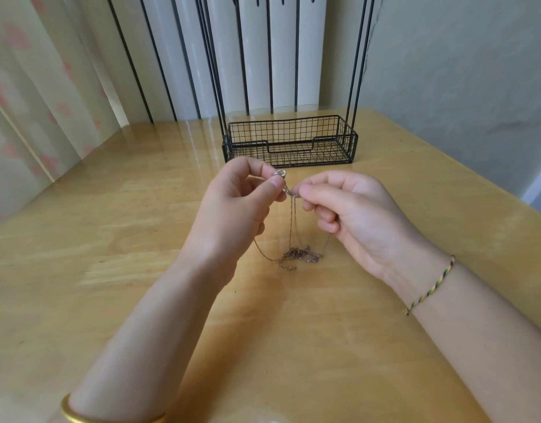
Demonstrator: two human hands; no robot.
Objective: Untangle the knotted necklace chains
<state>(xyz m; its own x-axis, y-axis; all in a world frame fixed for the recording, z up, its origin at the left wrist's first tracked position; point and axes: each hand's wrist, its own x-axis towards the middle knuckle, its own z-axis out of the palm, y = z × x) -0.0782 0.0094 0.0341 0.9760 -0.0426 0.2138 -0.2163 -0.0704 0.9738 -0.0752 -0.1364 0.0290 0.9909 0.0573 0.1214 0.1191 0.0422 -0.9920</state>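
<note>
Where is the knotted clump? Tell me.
Head view: the knotted clump lies on the wooden table, centre, below and between the left hand and right hand, which pinch its raised strands.

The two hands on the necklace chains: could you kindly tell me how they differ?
The left hand pinches the silver clasp; the right hand pinches the chain just below it. The left arm wears a gold bangle; the right wrist a braided bracelet. Both pinch with thumb and forefinger.

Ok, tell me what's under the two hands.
Chain strands hang from the left hand and right hand down to a tangled clump on the table. The pinched stretches themselves are hidden.
</note>
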